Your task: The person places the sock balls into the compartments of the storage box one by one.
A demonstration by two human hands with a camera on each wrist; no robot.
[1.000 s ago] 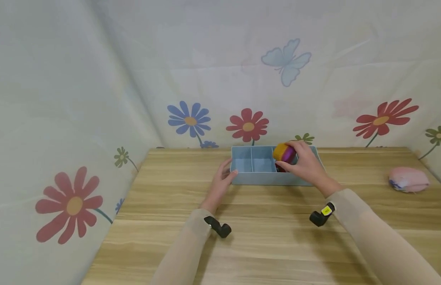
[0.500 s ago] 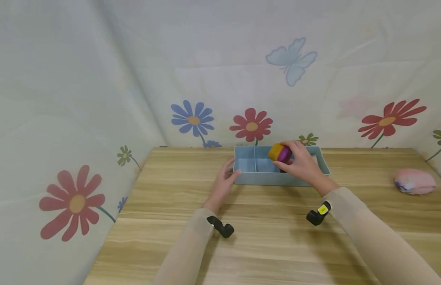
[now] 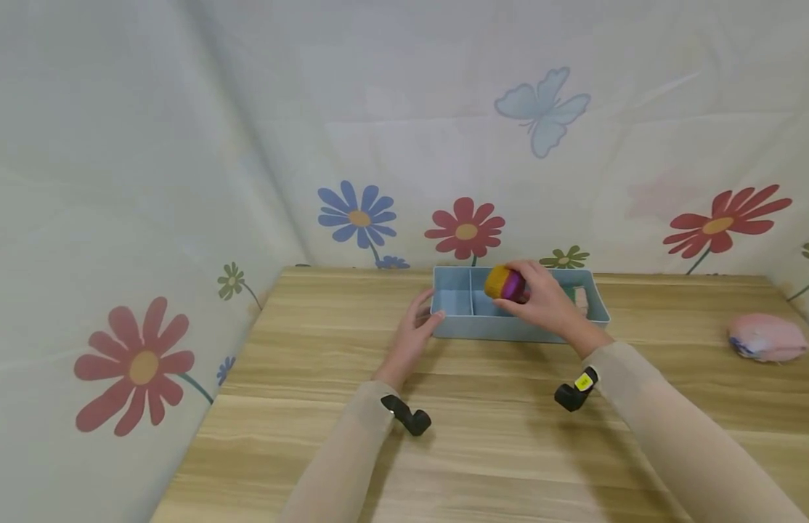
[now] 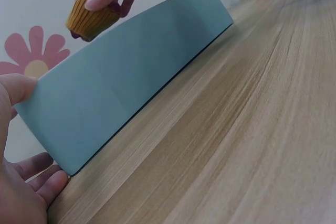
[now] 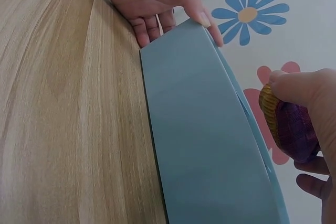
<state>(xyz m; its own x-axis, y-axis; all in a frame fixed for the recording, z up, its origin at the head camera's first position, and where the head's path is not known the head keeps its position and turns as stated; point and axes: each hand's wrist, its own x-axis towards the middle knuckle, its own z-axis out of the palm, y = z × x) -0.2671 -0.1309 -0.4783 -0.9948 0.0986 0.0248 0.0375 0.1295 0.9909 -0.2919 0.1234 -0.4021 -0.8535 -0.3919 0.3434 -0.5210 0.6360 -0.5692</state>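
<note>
A light blue storage box with dividers stands on the table near the back wall. My left hand holds its left end; in the left wrist view the thumb lies at the top edge and the other fingers are by the bottom corner. Between thumb and fingers, my right hand pinches a rolled-up sock bundle, ribbed yellow on one side and purple on the other. The bundle is over the box's second compartment from the left, above the front rim in the left wrist view.
In the right end of the box lies a beige and green item. A pink rolled cloth bundle rests on the wooden table far to the right. Behind the box hangs a flowered wall cloth.
My right hand has carried the sock bundle left, from the third compartment to over the second. The beige item at the right end has come into sight. My left hand keeps its place on the box.
</note>
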